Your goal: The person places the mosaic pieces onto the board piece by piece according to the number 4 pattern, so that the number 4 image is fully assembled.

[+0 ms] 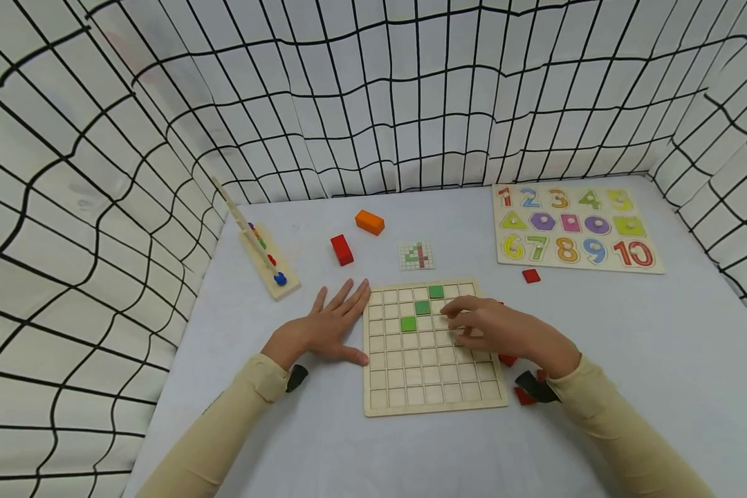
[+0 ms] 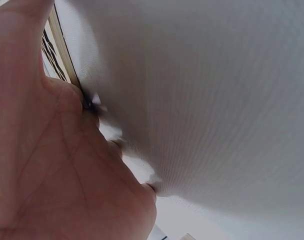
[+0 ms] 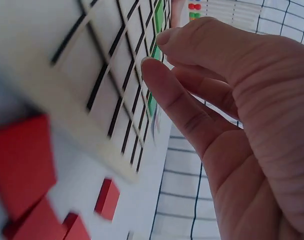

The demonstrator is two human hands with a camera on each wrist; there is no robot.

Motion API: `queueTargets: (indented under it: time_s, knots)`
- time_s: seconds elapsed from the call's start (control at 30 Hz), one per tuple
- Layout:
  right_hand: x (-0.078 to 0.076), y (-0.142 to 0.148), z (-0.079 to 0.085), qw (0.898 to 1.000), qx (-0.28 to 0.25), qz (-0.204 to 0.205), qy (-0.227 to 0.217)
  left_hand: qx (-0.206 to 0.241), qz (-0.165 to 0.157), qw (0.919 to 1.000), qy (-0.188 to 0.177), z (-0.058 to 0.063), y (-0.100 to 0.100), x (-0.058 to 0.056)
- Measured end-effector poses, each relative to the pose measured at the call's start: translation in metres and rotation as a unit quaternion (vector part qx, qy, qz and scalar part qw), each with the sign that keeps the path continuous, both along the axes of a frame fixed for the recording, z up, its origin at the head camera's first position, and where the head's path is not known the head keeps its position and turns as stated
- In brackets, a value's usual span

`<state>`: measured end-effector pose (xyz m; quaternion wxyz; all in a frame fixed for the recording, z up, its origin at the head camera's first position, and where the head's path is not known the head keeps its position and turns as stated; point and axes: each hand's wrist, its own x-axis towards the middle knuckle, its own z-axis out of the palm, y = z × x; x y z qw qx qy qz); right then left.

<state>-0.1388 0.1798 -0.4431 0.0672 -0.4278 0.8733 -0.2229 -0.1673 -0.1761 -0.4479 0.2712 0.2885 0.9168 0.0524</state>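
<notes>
A square wooden grid board (image 1: 436, 409) lies on the white table. Three green tiles sit in its upper cells in a diagonal: an upper one (image 1: 436, 292), a middle one (image 1: 422, 307) and a lower one (image 1: 408, 324). My left hand (image 1: 330, 328) rests spread along the board's left edge, thumb tip at the frame. Over the board's right side hovers my right hand (image 1: 494, 325), fingers loosely bent. In the right wrist view a gap shows between thumb and fingertip, and nothing is seen held there. Several red tiles (image 3: 24, 162) lie right of the board, partly hidden by the right arm.
Beyond the board lies a small pattern card (image 1: 416, 256), with a red block (image 1: 342, 250) and an orange block (image 1: 370, 222) near it. A wooden bead stand (image 1: 280, 290) is at left, a number puzzle (image 1: 579, 228) at back right. Black netting (image 1: 411, 104) hangs around the table.
</notes>
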Motion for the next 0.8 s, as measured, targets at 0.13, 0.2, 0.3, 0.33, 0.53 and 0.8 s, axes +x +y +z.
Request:
queueTargets:
  time_s: [0.13,0.2,0.3,0.33,0.53,0.8]
  knots:
    - [0.010,0.022,-0.001,1.000,-0.006,-0.026,-0.007,-0.002,-0.001,1.0000,0.003,-0.004,-0.002,-0.001]
    - [0.016,0.035,-0.001,0.999,-0.011,-0.042,-0.003,0.001,-0.003,1.0000,0.002,-0.006,-0.003,-0.001]
    - [0.026,0.054,0.001,0.997,-0.018,-0.069,0.022,0.010,-0.004,0.9999,-0.003,-0.007,-0.004,-0.003]
    - [0.029,0.060,0.001,0.996,-0.022,-0.076,0.032,0.012,-0.003,0.9999,-0.005,-0.008,-0.004,-0.003]
    - [0.043,0.091,0.000,0.990,-0.046,-0.105,0.077,0.009,-0.002,1.0000,0.004,-0.006,-0.005,-0.006]
    - [0.065,0.119,-0.005,0.986,-0.036,-0.145,0.074,0.000,-0.004,0.9999,0.010,-0.004,-0.003,-0.003]
